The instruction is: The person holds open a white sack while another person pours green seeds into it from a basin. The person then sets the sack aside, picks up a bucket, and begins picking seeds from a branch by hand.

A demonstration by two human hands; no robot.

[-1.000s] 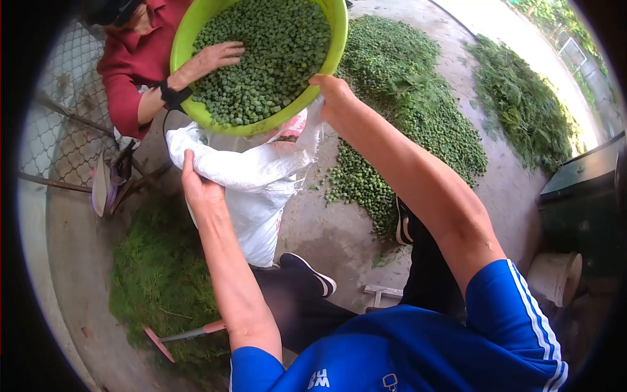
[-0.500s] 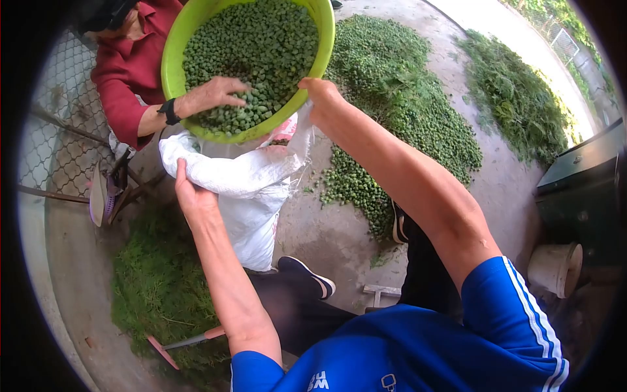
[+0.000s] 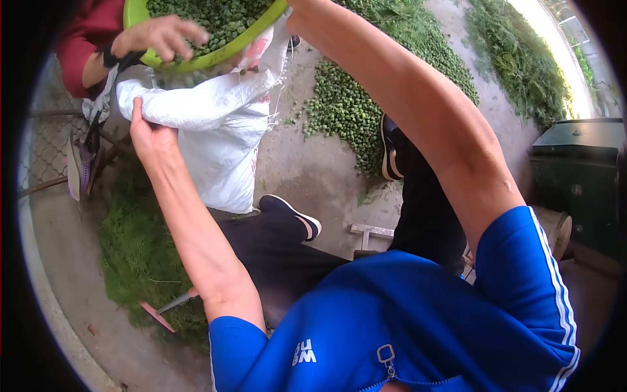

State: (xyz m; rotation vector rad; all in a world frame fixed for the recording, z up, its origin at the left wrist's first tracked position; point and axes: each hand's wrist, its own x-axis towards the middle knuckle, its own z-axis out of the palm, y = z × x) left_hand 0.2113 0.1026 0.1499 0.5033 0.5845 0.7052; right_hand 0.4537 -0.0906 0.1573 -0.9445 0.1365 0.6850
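My left hand [image 3: 154, 136] grips the near edge of a white woven sack [image 3: 219, 163], thumb outside and the other fingers hidden by the fabric. At the top edge, my right hand [image 3: 299, 14] is partly cut off, with the sack's right edge drawn up to it beside the basin. A tilted yellow-green basin [image 3: 225, 59] full of small green pods [image 3: 222, 23] rests over the sack's mouth. A co-worker's hand [image 3: 160, 36], fingers spread and blurred, is over the basin's near rim.
Picked green pods [image 3: 346, 111] lie heaped on the concrete floor, with leafy stems [image 3: 519, 62] beyond. More greenery [image 3: 140, 242] and a pink-headed tool [image 3: 158, 316] are at lower left. A dark green box [image 3: 578, 176] stands at right, a wire fence [image 3: 49, 147] at left.
The view has shifted, so basin, sack and both my hands appear higher and further left. The co-worker's hand has moved from among the pods to the basin's near rim.
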